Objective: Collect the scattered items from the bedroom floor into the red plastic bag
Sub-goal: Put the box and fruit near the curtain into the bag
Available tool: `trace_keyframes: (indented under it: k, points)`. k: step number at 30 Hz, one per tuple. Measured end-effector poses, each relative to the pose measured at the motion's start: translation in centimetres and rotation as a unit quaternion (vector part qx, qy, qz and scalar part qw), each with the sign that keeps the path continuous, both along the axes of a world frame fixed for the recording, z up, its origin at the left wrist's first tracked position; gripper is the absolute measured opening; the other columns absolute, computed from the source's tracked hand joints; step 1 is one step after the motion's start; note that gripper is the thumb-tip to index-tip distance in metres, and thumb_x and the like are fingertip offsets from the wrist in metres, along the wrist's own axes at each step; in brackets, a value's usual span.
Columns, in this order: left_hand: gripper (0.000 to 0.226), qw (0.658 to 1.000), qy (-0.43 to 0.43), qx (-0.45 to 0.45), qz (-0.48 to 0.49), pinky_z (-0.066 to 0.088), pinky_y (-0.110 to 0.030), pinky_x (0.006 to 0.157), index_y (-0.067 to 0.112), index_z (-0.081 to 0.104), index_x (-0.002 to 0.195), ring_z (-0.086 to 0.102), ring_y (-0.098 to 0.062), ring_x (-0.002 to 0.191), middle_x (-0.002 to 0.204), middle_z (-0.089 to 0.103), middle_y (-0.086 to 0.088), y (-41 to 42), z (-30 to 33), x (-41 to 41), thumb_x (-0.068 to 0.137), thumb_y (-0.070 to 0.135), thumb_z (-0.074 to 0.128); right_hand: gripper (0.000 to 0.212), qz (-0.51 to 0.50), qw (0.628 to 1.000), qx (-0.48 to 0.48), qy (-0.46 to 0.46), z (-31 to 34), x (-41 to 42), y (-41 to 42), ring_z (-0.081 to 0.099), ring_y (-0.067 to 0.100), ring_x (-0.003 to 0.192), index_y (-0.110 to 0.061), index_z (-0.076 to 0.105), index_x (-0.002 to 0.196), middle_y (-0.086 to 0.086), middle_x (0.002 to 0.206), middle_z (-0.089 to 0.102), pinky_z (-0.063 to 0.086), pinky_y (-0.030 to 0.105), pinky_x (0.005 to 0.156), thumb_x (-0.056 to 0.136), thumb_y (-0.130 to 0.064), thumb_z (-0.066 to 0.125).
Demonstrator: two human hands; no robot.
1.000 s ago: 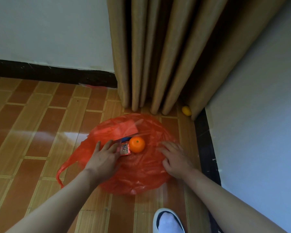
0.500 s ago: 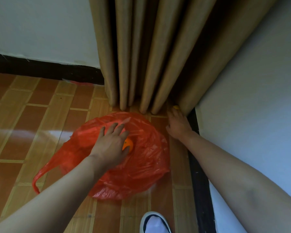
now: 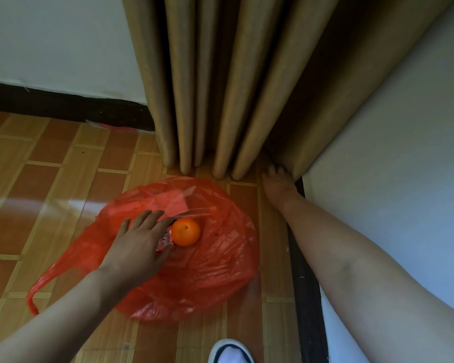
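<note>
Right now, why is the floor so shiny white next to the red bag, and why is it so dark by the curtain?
Head view: the white streak is glare on the glossy floor left of the red bag; the curtain folds shade the corner, so the right hand there looks dim; the straight curtain edges bow from the wide lens.

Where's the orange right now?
In the head view the orange lies on the red plastic bag near the picture's middle, just right of the left hand and a small snack packet.
</note>
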State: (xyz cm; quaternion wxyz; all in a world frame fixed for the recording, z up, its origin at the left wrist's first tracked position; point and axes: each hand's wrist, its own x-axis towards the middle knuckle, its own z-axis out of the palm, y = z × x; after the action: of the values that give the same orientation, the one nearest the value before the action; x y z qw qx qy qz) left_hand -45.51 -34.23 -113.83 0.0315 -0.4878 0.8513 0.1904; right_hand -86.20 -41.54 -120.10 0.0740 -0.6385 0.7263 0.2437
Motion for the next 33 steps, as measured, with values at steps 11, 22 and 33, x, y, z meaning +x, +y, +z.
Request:
trace_keyframes:
  k: [11, 22, 33]
  points:
    - [0.062, 1.000, -0.007, 0.002, 0.001, 0.029, -0.058, 0.119, 0.034, 0.034, 0.155, 0.028, -0.028, 0.152, 0.163, 0.036, 0.000, 0.3, 0.8, -0.4, 0.098, 0.052, 0.052, 0.054, -0.007, 0.999, -0.036, -0.003, -1.5, 1.9, 4.5, 0.040, 0.046, 0.132, -0.009, 0.044, 0.145, 0.025, 0.137, 0.050, 0.048, 0.048, 0.101, 0.093, -0.003, 0.056]
    - [0.058, 0.999, -0.038, -0.009, 0.021, 0.037, -0.059, 0.113, 0.026, 0.046, 0.150, 0.041, -0.031, 0.142, 0.153, 0.048, -0.004, 1.8, 1.4, 1.5, 0.097, 0.047, 0.055, 0.051, -0.059, 0.964, -0.227, -0.121, 4.1, 8.2, 10.5, 0.052, 0.035, 0.112, -0.012, 0.058, 0.127, 0.014, 0.119, 0.056, 0.048, 0.046, 0.094, 0.079, -0.016, 0.072]
    - [0.061, 0.997, -0.057, -0.018, 0.039, 0.042, -0.053, 0.106, 0.026, 0.055, 0.137, 0.049, -0.031, 0.131, 0.139, 0.055, -0.003, 2.0, 3.6, 4.5, 0.086, 0.054, 0.038, 0.065, 0.030, 0.917, -0.192, -0.349, 6.4, 19.2, 15.1, 0.048, 0.024, 0.116, -0.024, 0.052, 0.139, 0.000, 0.127, 0.052, 0.046, 0.038, 0.098, 0.077, -0.027, 0.072]
